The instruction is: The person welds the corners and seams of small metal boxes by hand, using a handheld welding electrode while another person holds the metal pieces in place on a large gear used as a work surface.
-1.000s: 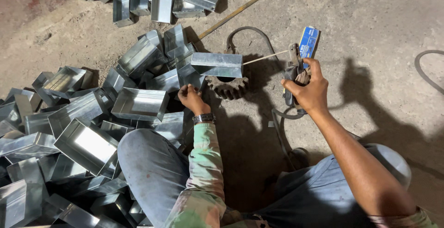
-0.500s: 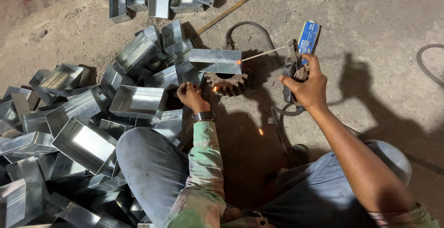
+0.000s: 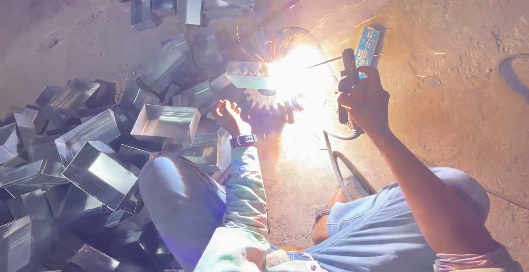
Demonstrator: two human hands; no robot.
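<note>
Sparks now blaze where the welding rod earlier only glowed.

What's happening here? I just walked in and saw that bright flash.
A person sitting on the ground is arc welding. Their right hand grips an electrode holder, its rod reaching into a bright arc with sparks at a metal box resting on a toothed gear. Their left hand rests beside the gear. A pile of similar metal boxes lies to their left.
</note>
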